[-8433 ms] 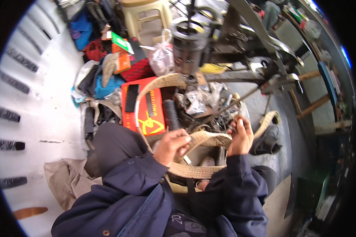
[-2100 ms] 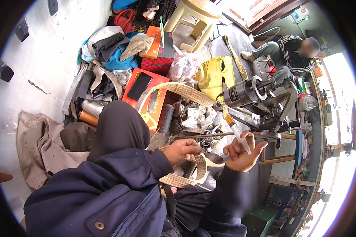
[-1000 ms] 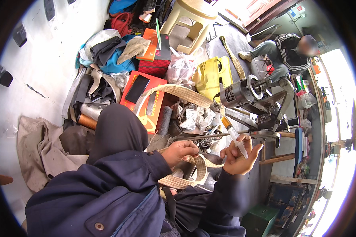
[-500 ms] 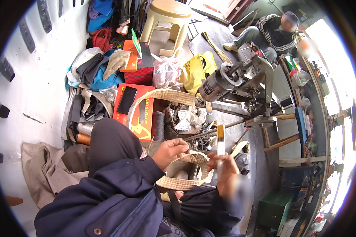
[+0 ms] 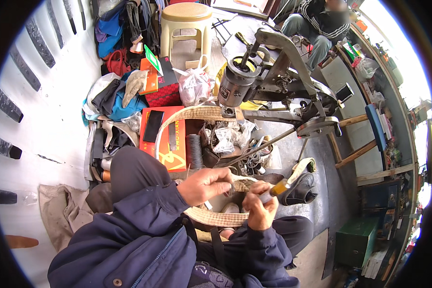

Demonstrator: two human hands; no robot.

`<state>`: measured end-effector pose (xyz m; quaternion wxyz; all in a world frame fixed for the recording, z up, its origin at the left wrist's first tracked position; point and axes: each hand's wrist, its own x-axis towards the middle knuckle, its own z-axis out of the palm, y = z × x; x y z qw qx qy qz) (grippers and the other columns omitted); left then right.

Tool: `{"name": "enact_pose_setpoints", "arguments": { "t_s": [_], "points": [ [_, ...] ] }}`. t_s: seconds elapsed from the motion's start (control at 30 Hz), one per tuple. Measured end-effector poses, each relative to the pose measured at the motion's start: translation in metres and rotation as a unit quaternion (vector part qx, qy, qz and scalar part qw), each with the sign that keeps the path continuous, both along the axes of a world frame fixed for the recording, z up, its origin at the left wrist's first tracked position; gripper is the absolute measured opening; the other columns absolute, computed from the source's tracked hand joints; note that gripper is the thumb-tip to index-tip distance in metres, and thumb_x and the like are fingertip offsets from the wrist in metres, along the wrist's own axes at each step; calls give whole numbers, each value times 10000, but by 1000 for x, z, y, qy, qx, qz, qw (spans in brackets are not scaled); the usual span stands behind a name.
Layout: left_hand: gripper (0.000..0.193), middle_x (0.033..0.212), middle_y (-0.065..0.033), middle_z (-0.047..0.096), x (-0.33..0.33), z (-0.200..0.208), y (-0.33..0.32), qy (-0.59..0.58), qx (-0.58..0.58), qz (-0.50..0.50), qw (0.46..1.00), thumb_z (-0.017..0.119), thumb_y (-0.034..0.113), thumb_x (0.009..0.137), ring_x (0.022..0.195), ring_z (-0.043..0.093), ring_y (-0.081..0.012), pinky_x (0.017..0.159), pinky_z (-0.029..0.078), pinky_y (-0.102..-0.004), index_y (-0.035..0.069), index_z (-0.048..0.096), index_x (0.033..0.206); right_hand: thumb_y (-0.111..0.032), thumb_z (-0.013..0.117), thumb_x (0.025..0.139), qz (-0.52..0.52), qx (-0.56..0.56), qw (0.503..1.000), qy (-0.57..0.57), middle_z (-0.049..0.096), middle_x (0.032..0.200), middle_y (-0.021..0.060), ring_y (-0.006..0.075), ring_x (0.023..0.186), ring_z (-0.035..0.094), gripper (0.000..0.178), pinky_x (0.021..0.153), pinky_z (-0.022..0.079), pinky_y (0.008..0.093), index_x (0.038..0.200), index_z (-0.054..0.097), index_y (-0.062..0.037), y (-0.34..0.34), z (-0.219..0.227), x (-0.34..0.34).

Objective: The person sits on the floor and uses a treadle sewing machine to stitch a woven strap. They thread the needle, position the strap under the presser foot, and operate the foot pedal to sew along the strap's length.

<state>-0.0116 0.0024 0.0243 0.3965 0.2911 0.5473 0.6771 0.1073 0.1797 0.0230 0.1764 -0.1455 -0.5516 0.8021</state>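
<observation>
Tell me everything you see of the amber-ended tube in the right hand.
The tube is slim and straight, with an amber end section and a paler, whitish length behind it; it looks like plastic. The right hand holds it tilted, amber end toward the right and slightly up in the picture. Its other end is hidden.

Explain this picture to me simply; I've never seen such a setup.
There is no robot here. A wide fisheye camera on a person's head looks down at two bare hands, so straight edges bend near the rim. The right hand grips a slim tube with an amber end. The left hand has its fingertips pinched together; anything between them is too small to name. A beige woven band curves below the hands. Beyond them stands a metal machine. To its left, a dark phone lies on a red box, beside a grey thread spool.
</observation>
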Motion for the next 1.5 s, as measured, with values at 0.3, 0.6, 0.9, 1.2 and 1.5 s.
{"name": "enact_pose_setpoints", "arguments": {
  "t_s": [0.3,0.6,0.9,1.2,1.5],
  "points": [
    [215,906,-65,677,-5,8,-9,-114,-120,-98,981,517,177,1055,765,684,-131,668,562,-275,32,556,1209,-14,707,917,133,21,990,-48,688,953,30,55,720,572,281,628,439,195,1194,668,10,-12,-5,-2],
    [199,881,-92,694,-8,-2,-8,-117,-77,-19,990,508,121,1035,717,711,-161,625,580,-291,17,521,1205,52,737,793,122,376,918,-8,699,932,129,253,852,703,348,754,538,320,1126,674,-23,-12,5,-20],
    [229,999,-59,671,-33,0,-5,-84,-31,20,996,542,41,991,801,665,-116,710,562,-279,20,505,1216,-27,780,784,170,475,863,-3,645,809,128,222,719,647,250,679,502,323,1006,674,16,1,29,-67],
    [306,923,-62,675,-60,8,-10,-93,40,35,994,501,43,1025,792,636,-104,713,538,-266,38,428,1322,-46,756,826,223,430,875,2,689,935,135,249,789,680,247,711,527,328,1061,692,-1,13,34,-102],
    [328,969,-72,697,-66,1,-7,-139,48,47,988,545,66,1001,818,702,-133,715,546,-257,39,451,1315,-9,727,760,171,500,849,22,660,896,137,298,773,677,250,709,541,343,1005,674,1,8,33,-111]
  ]
}}
